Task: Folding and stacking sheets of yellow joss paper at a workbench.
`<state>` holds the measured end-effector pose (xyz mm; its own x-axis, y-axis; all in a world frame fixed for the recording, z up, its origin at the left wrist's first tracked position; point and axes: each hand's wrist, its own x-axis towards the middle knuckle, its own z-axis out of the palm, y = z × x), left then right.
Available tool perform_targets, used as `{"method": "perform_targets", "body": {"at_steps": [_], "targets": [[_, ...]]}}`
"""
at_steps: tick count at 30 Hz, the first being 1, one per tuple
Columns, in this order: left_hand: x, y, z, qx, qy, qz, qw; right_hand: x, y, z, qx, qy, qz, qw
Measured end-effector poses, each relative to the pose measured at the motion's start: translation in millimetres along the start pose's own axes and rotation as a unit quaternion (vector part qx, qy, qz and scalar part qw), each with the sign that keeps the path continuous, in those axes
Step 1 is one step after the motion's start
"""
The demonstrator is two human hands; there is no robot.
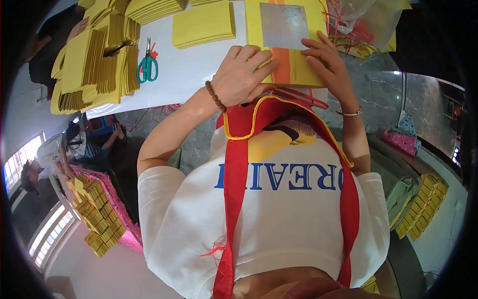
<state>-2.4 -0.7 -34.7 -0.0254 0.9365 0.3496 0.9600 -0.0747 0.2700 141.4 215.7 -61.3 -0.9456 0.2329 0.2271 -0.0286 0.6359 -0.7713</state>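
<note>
A yellow paper stack (304,72) lies before me at the table's near edge. Its top carries a silver-grey rectangle (284,25) and an orange stripe (281,65). My left hand (244,70), below a beaded bracelet, is closed with bent fingers over the stack's near left corner; its fingertips are partly hidden. Along the right side rests my right hand (328,65), fingers spread and touching the edge. Red plastic strings (308,99) hang at the stack's near edge, in front of my red apron (271,112).
Teal-handled scissors (148,67) lie left on the white table (184,67), beside piled yellow paper (89,60). A smaller yellow bundle (204,25) lies farther back. Clear plastic bags (366,20) are at right. Another person (55,149) sits at left near bundled yellow stacks (99,214).
</note>
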Motion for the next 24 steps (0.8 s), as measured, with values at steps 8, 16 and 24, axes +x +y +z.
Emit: {"method": "perform_targets", "body": {"at_steps": [8, 16, 24], "targets": [[10.0, 0.4, 1.9, -0.085, 0.003, 0.023, 0.996, -3.2, 4.0, -3.4, 0.091, -0.007, 0.018, 0.996], [19.2, -3.5, -8.0, -0.16, -0.023, -0.028, 0.986, -3.3, 3.6, -4.4, 0.123, -0.008, 0.02, 0.992], [21.0, -23.7, -9.9, -0.378, -0.111, -0.189, 0.899, -4.3, 10.2, -5.9, 0.204, -0.025, 0.026, 0.978]]}}
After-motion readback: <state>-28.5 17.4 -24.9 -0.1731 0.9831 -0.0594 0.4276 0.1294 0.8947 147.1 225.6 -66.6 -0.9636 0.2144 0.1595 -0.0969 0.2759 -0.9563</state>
